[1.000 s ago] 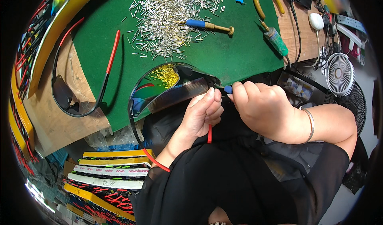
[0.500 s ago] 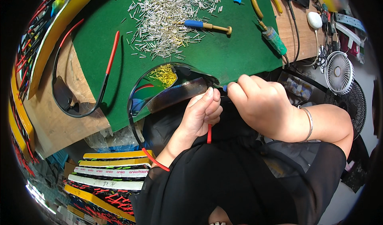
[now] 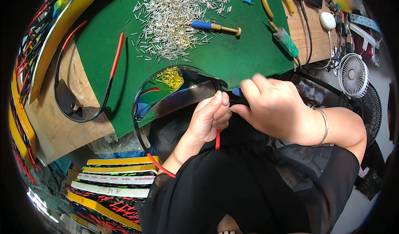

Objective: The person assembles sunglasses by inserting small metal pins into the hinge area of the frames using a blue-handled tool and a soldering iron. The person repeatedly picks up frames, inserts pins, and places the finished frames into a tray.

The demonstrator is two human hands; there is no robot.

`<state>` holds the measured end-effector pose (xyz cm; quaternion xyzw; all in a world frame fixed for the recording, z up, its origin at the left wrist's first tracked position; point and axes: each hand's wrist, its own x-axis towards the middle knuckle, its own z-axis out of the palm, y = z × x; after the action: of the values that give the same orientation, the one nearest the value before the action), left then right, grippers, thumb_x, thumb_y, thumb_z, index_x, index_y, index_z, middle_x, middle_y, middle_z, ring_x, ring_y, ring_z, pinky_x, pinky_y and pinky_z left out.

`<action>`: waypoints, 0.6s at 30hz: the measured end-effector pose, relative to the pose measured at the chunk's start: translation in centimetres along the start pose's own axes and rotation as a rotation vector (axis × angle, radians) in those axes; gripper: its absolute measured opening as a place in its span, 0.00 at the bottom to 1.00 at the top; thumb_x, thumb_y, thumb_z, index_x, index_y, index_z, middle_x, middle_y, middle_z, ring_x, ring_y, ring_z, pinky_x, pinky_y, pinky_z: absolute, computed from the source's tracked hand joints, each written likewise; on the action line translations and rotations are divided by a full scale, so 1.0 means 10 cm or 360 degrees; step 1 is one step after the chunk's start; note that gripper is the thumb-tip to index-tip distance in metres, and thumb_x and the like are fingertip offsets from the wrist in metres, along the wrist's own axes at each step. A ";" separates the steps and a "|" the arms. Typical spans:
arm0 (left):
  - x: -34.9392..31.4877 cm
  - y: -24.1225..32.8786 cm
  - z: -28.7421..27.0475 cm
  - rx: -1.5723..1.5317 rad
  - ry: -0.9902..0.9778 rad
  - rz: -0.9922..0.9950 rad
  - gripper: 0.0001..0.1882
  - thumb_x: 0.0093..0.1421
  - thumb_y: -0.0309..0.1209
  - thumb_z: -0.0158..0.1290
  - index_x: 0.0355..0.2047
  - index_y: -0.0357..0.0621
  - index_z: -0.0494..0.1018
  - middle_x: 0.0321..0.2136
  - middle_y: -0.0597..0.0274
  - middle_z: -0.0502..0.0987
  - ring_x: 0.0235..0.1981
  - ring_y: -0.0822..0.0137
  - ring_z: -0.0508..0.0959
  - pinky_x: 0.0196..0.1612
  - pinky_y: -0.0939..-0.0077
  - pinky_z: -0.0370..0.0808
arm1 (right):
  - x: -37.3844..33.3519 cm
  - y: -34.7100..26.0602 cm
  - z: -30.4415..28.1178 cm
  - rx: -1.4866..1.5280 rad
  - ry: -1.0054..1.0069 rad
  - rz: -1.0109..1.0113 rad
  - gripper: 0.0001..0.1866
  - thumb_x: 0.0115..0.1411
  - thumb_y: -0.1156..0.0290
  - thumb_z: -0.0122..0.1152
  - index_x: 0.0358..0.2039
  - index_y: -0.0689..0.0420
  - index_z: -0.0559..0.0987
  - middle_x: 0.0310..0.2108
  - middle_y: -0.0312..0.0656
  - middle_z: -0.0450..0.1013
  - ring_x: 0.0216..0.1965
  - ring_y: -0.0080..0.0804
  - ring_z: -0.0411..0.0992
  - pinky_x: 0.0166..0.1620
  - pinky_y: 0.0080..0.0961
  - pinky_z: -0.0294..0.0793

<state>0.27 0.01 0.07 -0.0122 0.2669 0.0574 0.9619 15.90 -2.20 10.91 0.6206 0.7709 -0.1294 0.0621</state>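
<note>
My left hand [image 3: 210,118] is closed in a pinch round one hinge end of a pair of sunglasses [image 3: 185,100]. These have dark mirrored lenses, a black frame and red temple tips; one temple reaches down past my left wrist, the other red tip pokes out below the hand. My right hand [image 3: 276,109] is curled just right of the hinge, around a small blue tool [image 3: 236,92] that it mostly hides. Its thumb stretches toward the left fingertips. The tool's tip and the hinge details are too small to make out.
Silver pins [image 3: 174,22] lie heaped on the green mat [image 3: 245,47], with a blue-and-brass hand tool [image 3: 214,26] across them. Yellow screws [image 3: 169,78] show behind the lens. Another pair of sunglasses [image 3: 83,118] lies left. Yellow-handled pliers [image 3: 266,3], a green-handled tool [image 3: 286,43] and fans [image 3: 353,74] are right.
My right hand has turned a little and its thumb now reaches out toward the left fingers. Slightly more of the blue tool shows. The left hand and sunglasses have hardly moved.
</note>
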 end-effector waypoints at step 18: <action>0.00 -0.01 0.00 -0.0069 -0.0015 0.0034 0.13 0.64 0.41 0.37 0.28 0.47 0.62 0.11 0.77 0.55 0.11 0.83 0.52 0.12 0.92 0.50 | -0.04 -0.03 0.15 0.0130 0.0276 0.0194 0.09 0.39 0.72 0.58 0.19 0.55 0.67 0.18 0.35 0.62 0.21 0.25 0.69 0.20 0.18 0.68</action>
<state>0.32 -0.09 0.06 -0.0299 0.2612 0.0734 0.9620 15.58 -3.03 9.65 0.6772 0.7283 -0.1025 -0.0224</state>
